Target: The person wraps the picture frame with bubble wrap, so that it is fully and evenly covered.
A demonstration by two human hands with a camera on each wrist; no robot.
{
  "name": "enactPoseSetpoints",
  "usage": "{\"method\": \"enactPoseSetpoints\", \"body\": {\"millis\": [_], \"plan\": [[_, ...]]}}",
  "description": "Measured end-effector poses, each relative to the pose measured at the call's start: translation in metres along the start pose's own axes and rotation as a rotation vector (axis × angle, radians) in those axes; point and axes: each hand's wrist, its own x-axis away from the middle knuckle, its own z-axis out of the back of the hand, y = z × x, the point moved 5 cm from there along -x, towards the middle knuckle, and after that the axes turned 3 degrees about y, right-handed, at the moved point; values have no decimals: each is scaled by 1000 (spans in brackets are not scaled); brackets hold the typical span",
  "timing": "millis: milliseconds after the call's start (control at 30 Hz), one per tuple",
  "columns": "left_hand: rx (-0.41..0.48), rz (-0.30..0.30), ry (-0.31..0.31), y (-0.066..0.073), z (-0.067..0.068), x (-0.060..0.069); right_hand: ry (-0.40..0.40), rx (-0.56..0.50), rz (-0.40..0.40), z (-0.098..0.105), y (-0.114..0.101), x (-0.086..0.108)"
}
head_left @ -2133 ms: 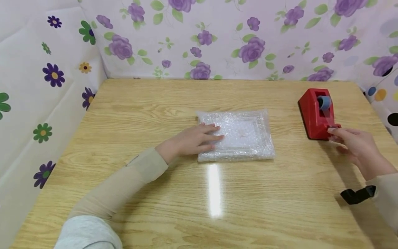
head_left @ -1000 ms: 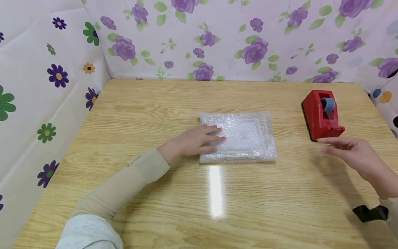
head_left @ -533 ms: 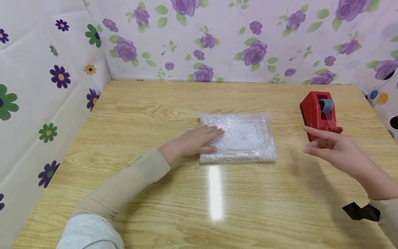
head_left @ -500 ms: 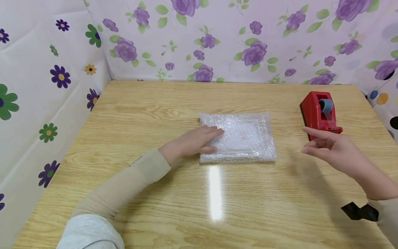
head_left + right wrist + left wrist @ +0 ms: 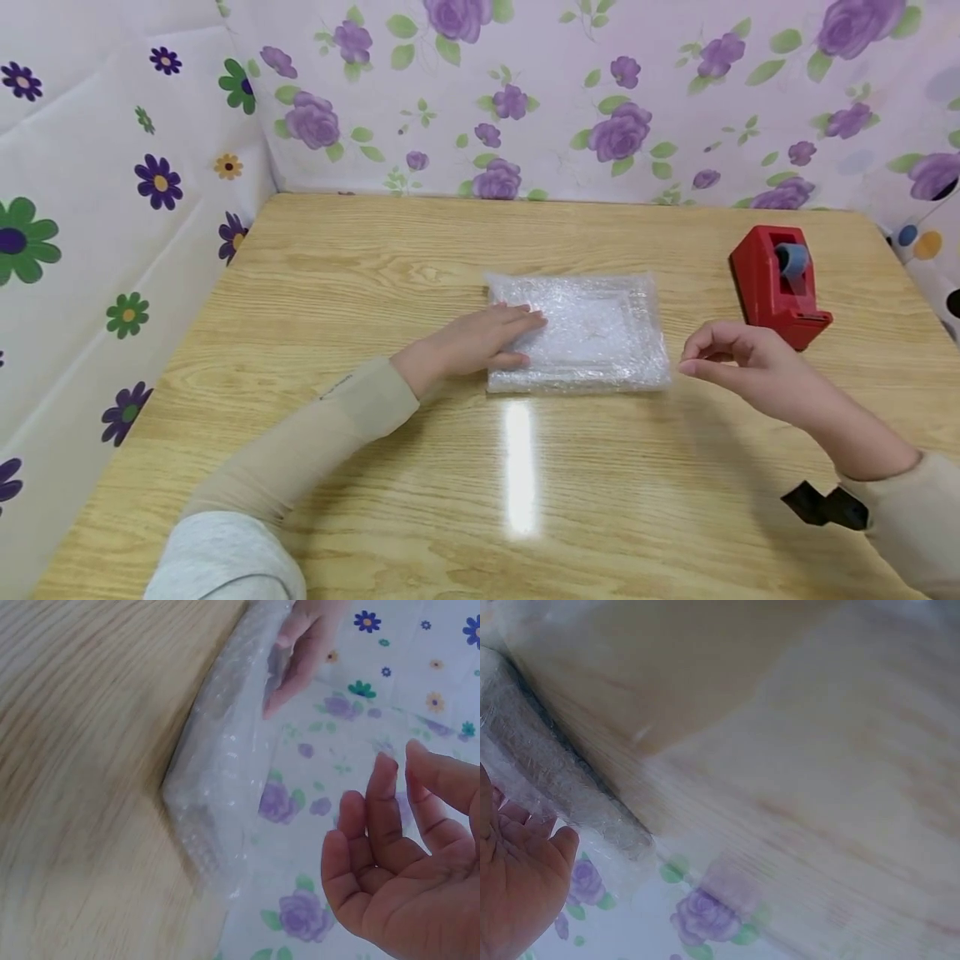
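A flat parcel in bubble wrap [image 5: 592,333], with a pale rectangular shape showing through, lies mid-table. Across its left end rests my left hand [image 5: 480,340], fingers extended on the wrap; the left wrist view shows that hand [image 5: 525,877] beside the wrapped edge [image 5: 555,765]. Just off the parcel's right end, my right hand [image 5: 757,371] hovers with thumb and forefinger tips together. It appears to pinch a strip of clear tape, which is barely visible. In the right wrist view the hand [image 5: 405,877] has its other fingers loosely bent, apart from the wrap [image 5: 214,780].
A red tape dispenser [image 5: 768,292] with a bluish tape roll [image 5: 792,260] stands at the right rear of the wooden table [image 5: 360,517]. Flower-printed sheets [image 5: 555,50] enclose the back and sides. A black band piece [image 5: 825,506] shows at the right sleeve.
My right hand has left the dispenser's cutter edge and travelled left towards the parcel, fingertips still together. The left hand stays on the wrap, its fingers shifted slightly closer together.
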Motion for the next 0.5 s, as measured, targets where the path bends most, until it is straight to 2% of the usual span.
{"method": "enactPoseSetpoints", "body": {"millis": [133,200,267,400,500], "plan": [[-21,-11,-4,0,-1,-1,-75,-54,82,-10,-11,-4],[-17,-4,-7,-1,-2,-1,-82,-64,100,-15,-15,-6],[-14,0,-10,-2,-2,-1,-67,-70,90,-19,-18,-8],[-18,-4,-11,-2,-2,-1,-11,-62,-6,-26,-20,-14],[-13,-14,-11,-1,-2,-1,-11,-86,-39,-32,-23,-19]]}}
